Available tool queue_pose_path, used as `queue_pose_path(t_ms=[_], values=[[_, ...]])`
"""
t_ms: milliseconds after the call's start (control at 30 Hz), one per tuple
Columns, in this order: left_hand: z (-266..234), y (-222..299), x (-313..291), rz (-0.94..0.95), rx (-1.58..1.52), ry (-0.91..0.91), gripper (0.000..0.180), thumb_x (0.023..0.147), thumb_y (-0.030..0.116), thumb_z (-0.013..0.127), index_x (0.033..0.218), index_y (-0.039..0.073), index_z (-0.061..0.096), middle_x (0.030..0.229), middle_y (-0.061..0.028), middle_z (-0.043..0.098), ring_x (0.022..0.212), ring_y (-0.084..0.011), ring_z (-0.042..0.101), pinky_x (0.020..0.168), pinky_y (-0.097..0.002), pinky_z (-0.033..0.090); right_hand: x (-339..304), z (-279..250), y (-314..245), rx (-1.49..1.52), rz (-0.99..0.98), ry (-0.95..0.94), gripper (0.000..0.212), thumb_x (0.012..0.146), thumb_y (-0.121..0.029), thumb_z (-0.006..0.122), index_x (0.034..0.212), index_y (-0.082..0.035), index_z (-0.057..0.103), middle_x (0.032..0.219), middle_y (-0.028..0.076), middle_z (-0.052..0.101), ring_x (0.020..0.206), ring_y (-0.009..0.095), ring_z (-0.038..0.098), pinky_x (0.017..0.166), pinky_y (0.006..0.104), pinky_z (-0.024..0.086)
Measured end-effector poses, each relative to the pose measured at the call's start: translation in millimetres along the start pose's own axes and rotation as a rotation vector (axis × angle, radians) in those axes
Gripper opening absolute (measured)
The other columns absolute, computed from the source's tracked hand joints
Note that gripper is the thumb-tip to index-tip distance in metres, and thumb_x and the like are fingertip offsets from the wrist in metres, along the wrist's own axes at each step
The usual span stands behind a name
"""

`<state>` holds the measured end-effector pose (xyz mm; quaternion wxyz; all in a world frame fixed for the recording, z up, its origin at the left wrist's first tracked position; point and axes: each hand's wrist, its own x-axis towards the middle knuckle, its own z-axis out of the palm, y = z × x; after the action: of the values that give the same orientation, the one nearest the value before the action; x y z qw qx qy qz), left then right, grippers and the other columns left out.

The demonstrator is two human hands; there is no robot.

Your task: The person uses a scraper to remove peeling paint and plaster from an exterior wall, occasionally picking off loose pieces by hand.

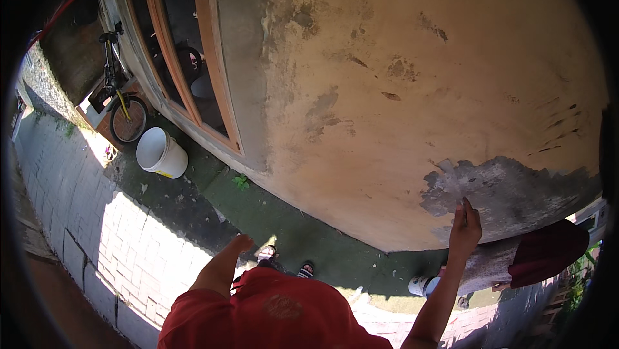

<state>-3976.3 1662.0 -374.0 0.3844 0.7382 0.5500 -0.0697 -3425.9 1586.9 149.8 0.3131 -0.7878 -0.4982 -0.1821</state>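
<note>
My right hand (464, 226) is raised to a weathered tan wall (400, 91) and grips a flat metal scraper (451, 178), its blade pressed against the wall. The blade lies at the left edge of a bare grey patch (509, 191) where the coating is gone. My left hand (242, 242) hangs low at my side, fingers loosely curled, holding nothing. My red shirt (271, 310) fills the lower middle, and my sandalled feet (284, 262) stand on a green, mossy strip below the wall.
A white bucket (160, 152) stands on the ground at left, near a wooden window frame (193, 59). A bicycle (122, 97) leans by the wall further left. A small white container (422, 284) sits on the ground at right. Pale paving bricks (129, 239) run along the left.
</note>
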Motion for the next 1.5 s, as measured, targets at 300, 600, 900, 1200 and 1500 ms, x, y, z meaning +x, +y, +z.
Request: queue_pose_path(t_ms=[300,600,900,1200,1500], values=[[31,-40,18,0.066,-0.088,0.075,0.050,0.091,0.037,0.046,0.103,-0.007,0.067,0.106,-0.0311,0.066,0.106,-0.0466,0.063,0.093,-0.0502,0.050,6,-8,15,0.021,-0.064,-0.026,0.028,0.093,-0.024,0.067,0.114,-0.005,0.071,0.089,0.015,0.067,0.077,0.030,0.068,0.067,0.0411,0.053],[22,-58,-7,-0.251,-0.285,0.002,0.051,0.093,0.039,0.046,0.104,-0.007,0.067,0.108,-0.0344,0.064,0.106,-0.0491,0.061,0.095,-0.0531,0.048,7,-28,21,-0.135,-0.061,-0.037,0.026,0.092,-0.023,0.069,0.114,-0.010,0.072,0.088,0.011,0.066,0.077,0.030,0.068,0.064,0.0395,0.053],[-5,-59,-24,-0.237,-0.093,0.012,0.050,0.094,0.039,0.045,0.104,-0.004,0.067,0.108,-0.0310,0.065,0.107,-0.0476,0.061,0.094,-0.0545,0.047,3,-9,-20,-0.154,-0.031,-0.074,0.024,0.092,-0.022,0.070,0.111,-0.007,0.073,0.087,0.013,0.066,0.075,0.029,0.068,0.065,0.0393,0.052],[15,-55,-21,-0.152,-0.066,0.077,0.047,0.093,0.040,0.050,0.095,-0.004,0.068,0.100,-0.0287,0.067,0.099,-0.0480,0.064,0.088,-0.0549,0.050,32,-15,-32,-0.356,-0.295,-0.119,0.023,0.091,-0.026,0.069,0.109,-0.013,0.071,0.085,0.006,0.064,0.073,0.026,0.067,0.062,0.0385,0.054],[19,-56,-34,-0.204,-0.156,0.015,0.043,0.094,0.033,0.049,0.081,-0.005,0.066,0.089,-0.0305,0.067,0.088,-0.0417,0.068,0.081,-0.0528,0.052,36,10,-47,-0.451,-0.406,-0.238,0.024,0.089,-0.028,0.069,0.109,-0.014,0.070,0.085,0.006,0.061,0.072,0.026,0.066,0.061,0.0382,0.054]])
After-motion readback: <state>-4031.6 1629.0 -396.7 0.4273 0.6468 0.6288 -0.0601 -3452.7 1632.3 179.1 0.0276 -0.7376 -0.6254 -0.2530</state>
